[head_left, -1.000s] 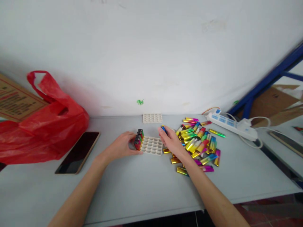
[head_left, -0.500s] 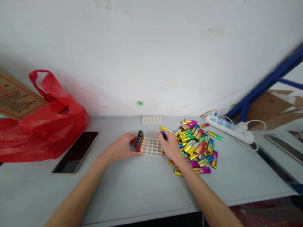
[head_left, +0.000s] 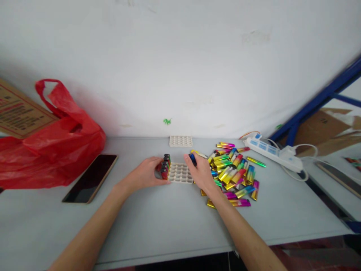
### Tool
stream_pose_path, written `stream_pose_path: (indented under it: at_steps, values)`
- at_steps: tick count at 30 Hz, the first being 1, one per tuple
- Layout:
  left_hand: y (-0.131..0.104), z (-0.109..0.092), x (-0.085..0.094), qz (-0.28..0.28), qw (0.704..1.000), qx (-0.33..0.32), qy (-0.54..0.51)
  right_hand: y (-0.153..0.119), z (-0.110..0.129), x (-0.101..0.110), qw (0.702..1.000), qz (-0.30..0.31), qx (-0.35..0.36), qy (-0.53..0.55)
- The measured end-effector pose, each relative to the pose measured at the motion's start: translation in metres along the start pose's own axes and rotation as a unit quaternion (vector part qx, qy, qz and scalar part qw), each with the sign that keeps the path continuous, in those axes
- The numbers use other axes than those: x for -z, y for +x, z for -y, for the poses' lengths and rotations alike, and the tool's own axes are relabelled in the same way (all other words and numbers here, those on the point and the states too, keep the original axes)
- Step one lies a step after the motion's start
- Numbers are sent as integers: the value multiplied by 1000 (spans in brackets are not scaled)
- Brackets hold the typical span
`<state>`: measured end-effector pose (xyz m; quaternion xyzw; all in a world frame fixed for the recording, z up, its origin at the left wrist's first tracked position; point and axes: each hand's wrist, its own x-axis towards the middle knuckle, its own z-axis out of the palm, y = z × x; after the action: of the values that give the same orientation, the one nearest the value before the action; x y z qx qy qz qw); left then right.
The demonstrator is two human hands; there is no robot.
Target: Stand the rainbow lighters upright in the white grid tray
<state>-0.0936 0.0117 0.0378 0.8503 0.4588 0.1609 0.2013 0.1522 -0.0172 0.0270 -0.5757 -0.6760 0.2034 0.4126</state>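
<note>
A white tray [head_left: 181, 174] with rows of round holes lies on the table before me. Several lighters [head_left: 166, 166] with black tops stand upright along its left end. My left hand [head_left: 148, 172] curls around that end, thumb at the near corner and fingers behind the lighters. Above the tray's right side, my right hand [head_left: 199, 171] pinches a dark blue lighter [head_left: 193, 158]; its lower part is hidden by the hand. Beside that hand spreads a pile of shiny, many-coloured lighters [head_left: 231, 175], and a yellow-and-white lighter [head_left: 199, 154] lies just behind it.
A second white tray [head_left: 181, 141] sits against the wall. To the left are a phone [head_left: 90, 178], a red plastic bag [head_left: 64, 146] and a cardboard box [head_left: 24, 111]. A power strip [head_left: 272, 152] with cables lies at the right, near a blue metal frame [head_left: 293, 131].
My right hand has shifted slightly left over the tray with the blue lighter. My left hand stays at the tray's left end. The view has tilted a little.
</note>
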Motion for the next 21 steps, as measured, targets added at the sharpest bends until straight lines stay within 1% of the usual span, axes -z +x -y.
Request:
stream_pose_path:
  at_steps: [3,5,7,11,15,18,21]
  values:
    - [0,0,0,0,1000,-5,-1,-1,-1,0,999,31,39,18]
    - [0,-1,1,6,1000,-10,7,-1,0,-1,996,39,80,20]
    - [-1,-2,2,12,1000,-12,16,0,1,-1,994,43,105,3]
    - [-2,-2,2,12,1000,-10,13,0,2,-1,993,74,95,-20]
    - [-2,1,0,9,1000,-9,10,-1,0,-3,990,77,115,-22]
    - [-2,3,-1,7,1000,-12,5,0,3,-8,981,109,125,-100]
    - [-2,4,-2,4,1000,-16,4,4,8,-15,960,139,124,-211]
